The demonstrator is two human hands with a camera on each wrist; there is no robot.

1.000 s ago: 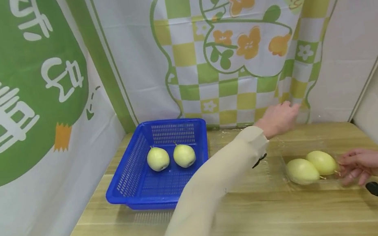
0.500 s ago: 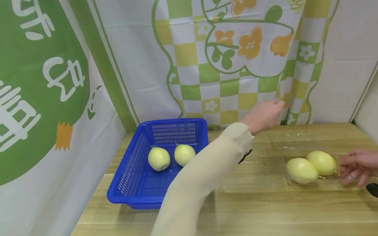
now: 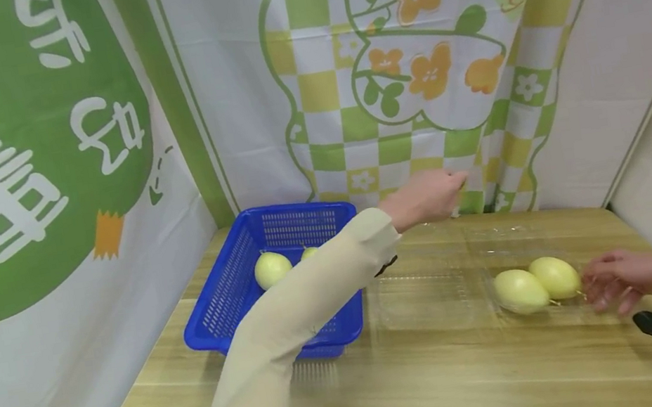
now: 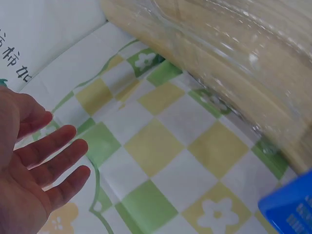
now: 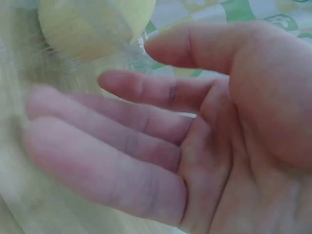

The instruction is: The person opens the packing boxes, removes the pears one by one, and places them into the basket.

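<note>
Two pale yellow-green pears, one [image 3: 520,291] beside the other [image 3: 556,276], lie in a clear plastic clamshell box [image 3: 421,299] whose lid is spread out to the left. My right hand [image 3: 626,278] is at the box's right end, its fingers loosely bent with nothing in them. In the right wrist view a pear [image 5: 97,24] shows behind clear plastic, beyond the thumb. My left hand [image 3: 424,198] hovers above the back of the box, in front of the curtain. Its fingers [image 4: 58,165] are relaxed and hold nothing.
A blue plastic basket [image 3: 222,298] stands at the left. One pear [image 3: 272,269] inside shows fully; a second pear [image 3: 309,252] is mostly hidden by the left sleeve [image 3: 307,285]. Behind the wooden table [image 3: 454,368] hangs a checked curtain [image 3: 321,94].
My left hand has moved left, away from above the pears in the box, and its sleeve now covers part of the basket. My right hand has stayed almost in place.
</note>
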